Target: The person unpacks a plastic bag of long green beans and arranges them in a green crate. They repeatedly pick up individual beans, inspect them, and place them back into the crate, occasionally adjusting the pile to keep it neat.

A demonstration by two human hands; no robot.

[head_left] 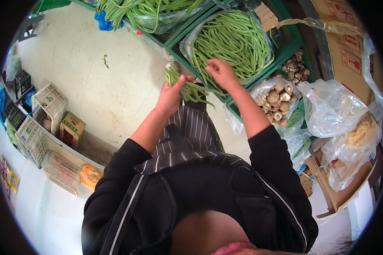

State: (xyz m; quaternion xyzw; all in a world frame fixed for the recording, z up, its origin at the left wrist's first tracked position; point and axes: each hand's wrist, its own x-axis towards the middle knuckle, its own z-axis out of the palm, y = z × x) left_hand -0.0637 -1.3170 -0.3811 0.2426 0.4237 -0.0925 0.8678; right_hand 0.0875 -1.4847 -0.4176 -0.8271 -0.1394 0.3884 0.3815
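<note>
My left hand [171, 97] is closed around a bunch of long green beans [190, 92], which fan out past the thumb and trail to the right. My right hand [224, 75] is above the near left part of a green crate [174, 50]. Its fingers are curled in, and whatever they pinch, if anything, is too small to make out. The crate is lined with clear plastic and heaped with more long green beans [232, 40]. The bunch in my left hand hangs just short of the crate's near left edge.
Brown mushrooms [277, 102] lie in plastic right of the crate, with darker mushrooms [297, 68] behind. Another crate at the top holds green pods [157, 12]. Plastic bags [334, 108] and cardboard [349, 46] line the right side. Pale baskets [51, 104] stand at the left.
</note>
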